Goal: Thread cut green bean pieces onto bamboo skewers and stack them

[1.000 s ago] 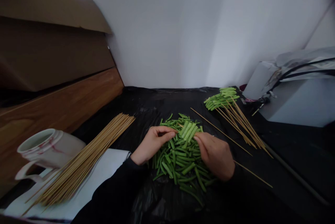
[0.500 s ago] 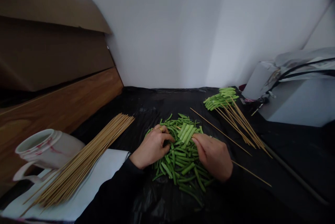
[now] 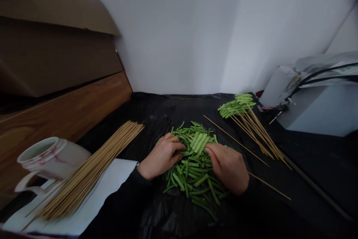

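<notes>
A loose pile of cut green bean pieces (image 3: 192, 179) lies on black plastic in the middle. Above the pile, several lighter green pieces sit side by side on a skewer (image 3: 199, 142). My right hand (image 3: 231, 168) pinches this skewer at the right end of the row; the skewer's tail sticks out behind the hand. At the pile's left side is my left hand (image 3: 162, 156), its fingers bent down among the bean pieces, with thumb and fingertips apart. Nothing shows in its grasp.
Bare skewers (image 3: 95, 172) lie bundled on a white sheet (image 3: 120, 170) beside a white mug (image 3: 53, 157) at left. Filled skewers (image 3: 236, 105) rest at the back right, near a grey-white box (image 3: 316, 108). One loose skewer (image 3: 235, 140) lies right of the pile. A cardboard box (image 3: 56, 52) stands at left.
My left hand has shifted very slightly to the left. My right hand and the loaded skewer look nearly unmoved.
</notes>
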Available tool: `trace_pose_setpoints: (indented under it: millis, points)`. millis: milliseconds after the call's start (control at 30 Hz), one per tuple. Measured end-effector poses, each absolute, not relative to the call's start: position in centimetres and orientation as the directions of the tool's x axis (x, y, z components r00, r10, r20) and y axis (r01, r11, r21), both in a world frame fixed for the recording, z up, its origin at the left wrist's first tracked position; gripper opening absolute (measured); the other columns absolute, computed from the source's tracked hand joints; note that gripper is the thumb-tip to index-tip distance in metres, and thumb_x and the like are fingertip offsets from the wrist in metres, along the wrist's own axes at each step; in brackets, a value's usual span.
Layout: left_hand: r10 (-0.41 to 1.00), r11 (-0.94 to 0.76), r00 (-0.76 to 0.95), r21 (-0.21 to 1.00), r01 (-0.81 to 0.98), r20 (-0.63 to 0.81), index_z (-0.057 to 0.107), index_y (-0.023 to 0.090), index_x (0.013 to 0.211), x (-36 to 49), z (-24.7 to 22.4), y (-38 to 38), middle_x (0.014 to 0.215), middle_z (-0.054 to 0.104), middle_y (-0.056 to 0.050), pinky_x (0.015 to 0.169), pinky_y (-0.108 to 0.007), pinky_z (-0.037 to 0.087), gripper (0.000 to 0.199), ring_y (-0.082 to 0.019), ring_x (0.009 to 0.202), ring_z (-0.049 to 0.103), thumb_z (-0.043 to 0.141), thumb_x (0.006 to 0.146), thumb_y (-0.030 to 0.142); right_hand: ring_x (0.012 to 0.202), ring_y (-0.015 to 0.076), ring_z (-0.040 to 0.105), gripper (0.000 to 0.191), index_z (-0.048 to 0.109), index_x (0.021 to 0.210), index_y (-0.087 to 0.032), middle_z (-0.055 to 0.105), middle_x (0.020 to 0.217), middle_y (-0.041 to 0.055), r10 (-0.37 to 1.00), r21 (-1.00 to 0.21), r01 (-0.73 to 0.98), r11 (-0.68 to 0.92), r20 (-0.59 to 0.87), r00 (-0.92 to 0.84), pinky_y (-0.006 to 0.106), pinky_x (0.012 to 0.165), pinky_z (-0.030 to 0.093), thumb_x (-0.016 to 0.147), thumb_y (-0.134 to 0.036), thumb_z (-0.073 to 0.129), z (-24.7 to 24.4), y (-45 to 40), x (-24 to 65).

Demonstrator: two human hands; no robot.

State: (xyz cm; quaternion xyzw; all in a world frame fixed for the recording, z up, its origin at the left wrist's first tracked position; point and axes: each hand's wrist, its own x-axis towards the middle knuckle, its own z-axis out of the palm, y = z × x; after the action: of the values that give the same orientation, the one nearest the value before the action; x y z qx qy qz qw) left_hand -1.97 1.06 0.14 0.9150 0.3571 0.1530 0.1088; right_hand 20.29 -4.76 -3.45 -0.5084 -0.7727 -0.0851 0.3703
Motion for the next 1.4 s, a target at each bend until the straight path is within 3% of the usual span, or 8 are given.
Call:
trace_pose_setpoints:
  millis: [133,333,433,533,667,800,1400]
  points:
    - [0.708,-0.7,0.666,0.355,0.619,0.235,0.072,0.022,0.088,-1.9,-0.2,1.3,0.086,0.063,-0.005,0.08,-0.033,0.04,0.015,-0.021,0.089,0.052,0.06,0.082,0.016,0.074,0.0139,0.063,0.024,0.063,0.094,-0.016,0.068,0.082,0.0034,0.719,-0.243,0.85,0.468,0.663,-0.207,0.025,0.07,0.04,0.096,-0.021,0.04,-3.5,-4.8,20.3]
    - [0.868,-0.49,0.375,0.676,0.551,0.324,0.071,0.021,0.089,-1.5,-0.2,1.6,0.092,0.07,-0.004,0.083,-0.032,0.043,0.013,-0.02,0.09,0.061,0.061,0.082,0.019,0.078,0.0145,0.063,0.023,0.063,0.094,-0.017,0.068,0.083,0.004,0.711,-0.249,0.835,0.491,0.669,-0.218,0.025,0.073,0.04,0.096,-0.02,0.04,-3.4,-4.8,20.3]
    - [0.942,-0.311,0.246,0.871,0.381,0.229,0.073,0.018,0.091,-1.2,-0.1,1.5,0.089,0.073,-0.005,0.078,-0.03,0.046,0.016,-0.02,0.083,0.064,0.067,0.077,0.024,0.075,0.0145,0.062,0.023,0.063,0.093,-0.017,0.067,0.082,0.0034,0.715,-0.251,0.835,0.489,0.664,-0.219,0.026,0.072,0.04,0.096,-0.02,0.04,-3.4,-4.9,20.2]
    - [0.962,-0.081,0.271,0.989,0.124,0.045,0.073,0.017,0.098,-0.9,-0.2,1.3,0.094,0.074,-0.007,0.077,-0.029,0.047,0.026,-0.018,0.08,0.065,0.072,0.073,0.026,0.073,0.0143,0.062,0.023,0.063,0.091,-0.018,0.067,0.08,0.0026,0.717,-0.251,0.833,0.492,0.66,-0.225,0.026,0.07,0.039,0.095,-0.02,0.04,-3.4,-5.0,20.1]
    - [0.939,0.151,0.328,0.98,-0.126,-0.102,0.073,0.017,0.101,-0.8,-0.5,1.2,0.099,0.074,-0.008,0.079,-0.026,0.046,0.032,-0.013,0.078,0.064,0.076,0.07,0.025,0.07,0.0138,0.061,0.023,0.062,0.089,-0.018,0.066,0.078,0.0018,0.723,-0.255,0.832,0.493,0.652,-0.228,0.026,0.068,0.037,0.096,-0.02,0.04,-3.4,-5.0,20.0]
    - [0.937,0.246,0.31,0.937,-0.25,-0.163,0.074,0.016,0.094,-0.7,-0.7,1.3,0.093,0.074,-0.006,0.08,-0.024,0.046,0.03,-0.011,0.082,0.064,0.081,0.066,0.022,0.068,0.0138,0.06,0.023,0.062,0.09,-0.018,0.066,0.077,0.0017,0.72,-0.235,0.839,0.49,0.651,-0.238,0.026,0.067,0.037,0.096,-0.02,0.04,-3.4,-4.9,19.9]
    - [0.938,0.23,0.314,0.94,-0.252,-0.146,0.073,0.016,0.096,-0.8,-0.6,1.1,0.089,0.072,-0.005,0.076,-0.023,0.046,0.03,-0.012,0.081,0.064,0.08,0.067,0.022,0.071,0.014,0.06,0.023,0.063,0.093,-0.017,0.067,0.081,0.0028,0.721,-0.237,0.831,0.503,0.645,-0.252,0.026,0.068,0.037,0.095,-0.018,0.04,-3.5,-4.9,19.9]
